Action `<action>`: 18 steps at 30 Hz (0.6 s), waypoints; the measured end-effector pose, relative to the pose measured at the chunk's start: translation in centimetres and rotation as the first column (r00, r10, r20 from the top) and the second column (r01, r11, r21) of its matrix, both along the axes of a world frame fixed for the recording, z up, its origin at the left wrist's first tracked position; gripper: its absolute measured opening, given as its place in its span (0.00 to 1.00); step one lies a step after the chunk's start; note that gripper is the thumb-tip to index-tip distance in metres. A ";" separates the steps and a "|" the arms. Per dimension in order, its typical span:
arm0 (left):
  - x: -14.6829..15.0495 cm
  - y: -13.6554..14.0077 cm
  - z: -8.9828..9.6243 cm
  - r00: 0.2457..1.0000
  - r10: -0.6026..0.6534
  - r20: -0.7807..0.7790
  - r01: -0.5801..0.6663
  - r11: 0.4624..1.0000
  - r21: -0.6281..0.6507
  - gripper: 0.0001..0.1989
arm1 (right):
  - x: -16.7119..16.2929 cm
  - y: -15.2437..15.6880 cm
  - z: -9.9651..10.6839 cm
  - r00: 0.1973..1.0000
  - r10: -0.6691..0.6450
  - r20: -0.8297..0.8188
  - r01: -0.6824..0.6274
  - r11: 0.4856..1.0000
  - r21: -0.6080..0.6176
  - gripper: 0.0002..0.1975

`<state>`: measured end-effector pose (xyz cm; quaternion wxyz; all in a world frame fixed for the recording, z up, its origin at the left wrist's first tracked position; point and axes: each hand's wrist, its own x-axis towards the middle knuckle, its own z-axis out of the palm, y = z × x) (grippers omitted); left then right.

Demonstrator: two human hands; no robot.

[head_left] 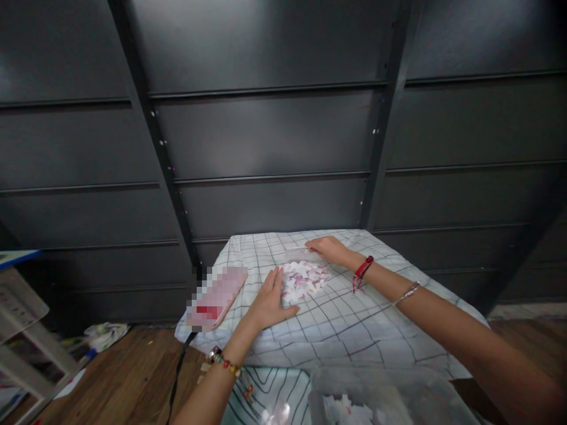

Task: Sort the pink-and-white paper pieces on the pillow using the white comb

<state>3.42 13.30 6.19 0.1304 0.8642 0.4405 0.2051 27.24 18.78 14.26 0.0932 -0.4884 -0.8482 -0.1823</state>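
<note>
A heap of small white and reddish paper pieces (305, 280) lies on the checked cloth, apparently inside a clear plastic bag (295, 255). Its see-through top edge shows just beyond the pieces. My right hand (330, 249) pinches the far right corner of that edge between thumb and fingers. My left hand (270, 301) rests at the left side of the heap with fingers stretched out and thumb apart. Whether its fingertips press on the bag or only on the cloth is hard to see.
A pink phone (225, 295) with a black cable lies at the left on the checked cloth (367, 330). A translucent tub (381, 378) holding white paper pieces stands in front, beside a striped cloth (274, 381). Dark panels (270, 136) rise behind; a white stand (26, 330) is at left.
</note>
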 end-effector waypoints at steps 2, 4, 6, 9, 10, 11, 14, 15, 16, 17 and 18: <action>0.0 0.1 -0.1 1.000 -0.005 0.006 0.005 1.000 0.004 0.48 | 0.2 -0.6 -0.1 0.999 0.004 -0.031 -0.003 0.999 0.049 0.12; 0.0 0.1 -0.2 1.000 -0.009 0.006 0.009 1.000 0.011 0.48 | 0.5 -1.2 -0.1 0.997 0.003 -0.074 0.005 0.994 0.111 0.14; 0.0 0.1 -0.2 1.000 -0.009 -0.001 0.009 1.000 0.012 0.48 | 1.2 -1.9 -0.3 0.993 -0.001 -0.114 0.019 0.987 0.162 0.16; 0.0 0.1 0.0 1.000 -0.008 -0.016 0.008 1.000 0.007 0.48 | 2.7 -3.4 -1.4 0.986 0.022 -0.168 0.022 0.966 0.256 0.17; 0.0 0.1 0.0 1.000 -0.010 -0.016 0.010 1.000 0.008 0.49 | 3.3 -3.9 -2.0 0.979 0.059 -0.194 0.009 0.945 0.328 0.18; 0.0 0.1 0.0 1.000 -0.014 -0.013 0.014 1.000 0.011 0.49 | 3.9 -4.3 -2.8 0.970 0.103 -0.222 -0.004 0.913 0.407 0.19; 0.0 0.2 -0.1 1.000 -0.025 0.000 0.025 0.999 0.021 0.49 | 5.5 -5.2 -5.4 0.928 0.195 -0.317 0.022 0.821 0.571 0.20; 0.0 0.2 -0.2 1.000 -0.027 0.003 0.027 0.999 0.023 0.49 | 5.8 -5.3 -6.2 0.914 0.218 -0.343 0.035 0.798 0.601 0.20; 0.0 0.3 -0.3 1.000 -0.027 0.005 0.027 0.999 0.025 0.48 | 6.1 -5.3 -6.9 0.902 0.241 -0.359 0.037 0.785 0.618 0.20; -0.1 0.3 -0.3 1.000 -0.027 0.004 0.027 0.999 0.025 0.48 | 6.2 -5.4 -7.4 0.893 0.255 -0.370 0.037 0.778 0.627 0.20; -0.1 0.3 -0.3 1.000 -0.027 0.000 0.027 0.999 0.025 0.48 | 6.3 -5.4 -7.8 0.886 0.264 -0.380 0.040 0.774 0.631 0.20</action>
